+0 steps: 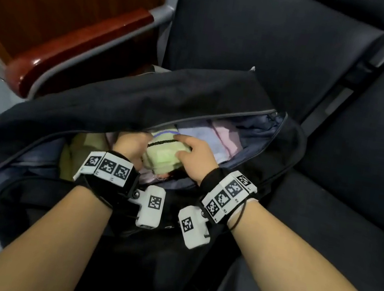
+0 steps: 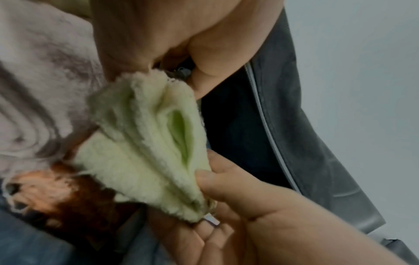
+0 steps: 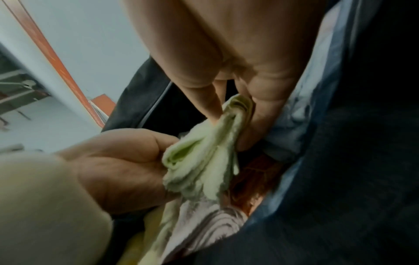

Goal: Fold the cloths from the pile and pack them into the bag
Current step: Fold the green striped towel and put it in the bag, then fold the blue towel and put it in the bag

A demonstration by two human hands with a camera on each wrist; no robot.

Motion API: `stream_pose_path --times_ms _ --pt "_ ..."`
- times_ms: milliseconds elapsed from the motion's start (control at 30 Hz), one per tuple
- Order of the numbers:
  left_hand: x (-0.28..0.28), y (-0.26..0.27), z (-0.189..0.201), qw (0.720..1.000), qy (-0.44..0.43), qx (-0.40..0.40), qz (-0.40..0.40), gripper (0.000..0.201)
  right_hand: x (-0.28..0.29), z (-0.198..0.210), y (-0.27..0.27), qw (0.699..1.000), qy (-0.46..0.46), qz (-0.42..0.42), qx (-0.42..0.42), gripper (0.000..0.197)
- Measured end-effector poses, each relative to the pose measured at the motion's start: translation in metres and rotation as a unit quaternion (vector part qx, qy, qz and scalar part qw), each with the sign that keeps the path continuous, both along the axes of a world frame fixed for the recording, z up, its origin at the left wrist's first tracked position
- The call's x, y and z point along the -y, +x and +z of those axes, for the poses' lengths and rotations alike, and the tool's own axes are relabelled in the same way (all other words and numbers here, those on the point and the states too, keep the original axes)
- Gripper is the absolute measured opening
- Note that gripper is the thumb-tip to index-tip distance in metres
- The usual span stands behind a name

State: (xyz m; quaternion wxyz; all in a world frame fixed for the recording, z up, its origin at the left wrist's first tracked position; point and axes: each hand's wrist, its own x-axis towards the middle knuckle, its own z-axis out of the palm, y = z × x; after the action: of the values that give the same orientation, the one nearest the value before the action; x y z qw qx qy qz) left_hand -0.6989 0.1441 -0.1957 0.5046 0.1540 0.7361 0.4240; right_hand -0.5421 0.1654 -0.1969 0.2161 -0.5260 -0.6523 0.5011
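Inside the bag: green cloth, held at both ends

Seat [image 1: 268, 31]: dark, carries the bag. Bag [image 1: 117, 97]: black, unzipped, several folded cloths inside. Green cloth [image 1: 166, 156]: folded, within the bag's opening, above a pink cloth [image 1: 225, 135]. Left hand [image 1: 132, 145]: fingers curled, gripping one end. Right hand [image 1: 196, 156]: fingers pinching the other end.

Folded cloth [image 1: 162, 154] inside bag [image 1: 117, 97], between hands

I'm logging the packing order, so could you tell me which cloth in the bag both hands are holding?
The folded pale green cloth, held between the left hand and right hand; the pink and lavender cloths lie untouched behind it.
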Motion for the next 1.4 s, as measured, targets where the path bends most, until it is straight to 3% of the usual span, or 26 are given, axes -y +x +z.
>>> stream_pose_path --times_ms 133,267,333,400,467,533,667,833,933,1033,1200,1400 --pt "0.004 0.008 0.008 1.0 0.004 0.011 -0.005 0.024 0.003 0.005 0.003 0.995 0.021 0.058 0.08 0.052" --pt "0.009 0.014 0.016 1.0 0.01 -0.008 -0.012 0.005 0.017 0.01 0.007 0.963 0.116 0.122 0.208 0.052" --pt "0.014 0.016 0.019 0.999 0.021 -0.032 -0.023 0.01 0.028 0.012 0.007 0.938 0.181 0.146 0.258 0.048" --pt "0.024 0.019 0.023 0.997 0.017 -0.046 -0.054 0.011 0.034 0.012 0.006 0.921 0.191 0.179 0.289 0.05" --pt "0.031 0.024 0.024 0.993 0.004 -0.058 -0.105 0.035 0.036 0.011 0.007 0.913 0.161 0.212 0.309 0.056" --pt "0.035 0.025 0.024 0.982 -0.013 -0.107 -0.154 0.057 0.036 0.012 0.01 0.912 0.132 0.236 0.309 0.062" --pt "0.044 0.022 0.029 0.971 -0.015 -0.162 -0.177 0.05 0.044 0.023 0.017 0.937 0.109 0.217 0.252 0.061" --pt "0.064 0.041 0.055 0.945 0.008 -0.221 -0.239 0.057 0.068 0.057 0.046 0.967 0.148 0.13 0.159 0.048" --pt "0.074 0.067 0.081 0.927 0.073 -0.261 -0.259 0.038 0.091 0.086 0.09 0.969 0.209 0.06 0.118 0.038" --pt "0.081 0.118 0.108 0.89 0.144 -0.32 -0.292 0.026 0.117 0.112 0.158 0.966 0.227 0.008 0.125 0.034" --pt "0.102 0.261 0.127 0.828 0.216 -0.323 -0.404 0.019 0.178 0.134 0.31 0.961 0.206 -0.119 0.142 0.028" --pt "0.146 0.452 0.119 0.751 0.251 -0.284 -0.54 0.021 0.282 0.118 0.495 0.934 0.16 -0.277 0.161 0.025"
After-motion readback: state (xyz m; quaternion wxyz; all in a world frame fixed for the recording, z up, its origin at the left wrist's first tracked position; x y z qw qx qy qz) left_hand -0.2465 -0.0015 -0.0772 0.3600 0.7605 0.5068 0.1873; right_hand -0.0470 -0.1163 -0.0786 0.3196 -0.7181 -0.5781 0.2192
